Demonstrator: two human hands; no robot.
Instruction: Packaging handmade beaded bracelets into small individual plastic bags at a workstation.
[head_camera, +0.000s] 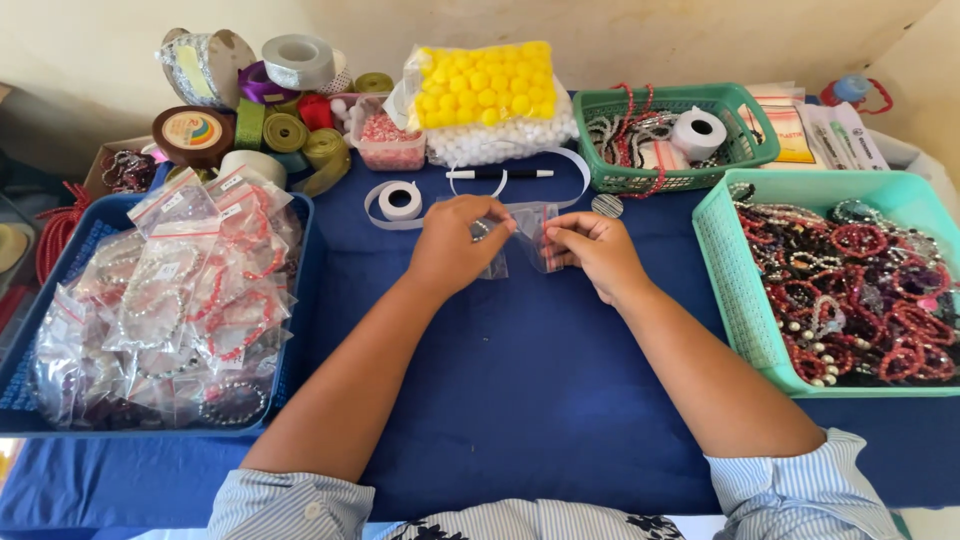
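Observation:
My left hand and my right hand meet over the blue tablecloth, both pinching a small clear plastic bag with a red strip at its top. A dark beaded bracelet shows at my left fingertips, partly inside the bag. A second corner of clear plastic hangs below my left hand. How much of the bracelet is in the bag is hidden by my fingers.
A blue tray of bagged bracelets sits at left. A teal basket of loose bead bracelets sits at right. Behind lie a white tape roll, a black pen, a green basket, yellow and white balls and ribbon spools.

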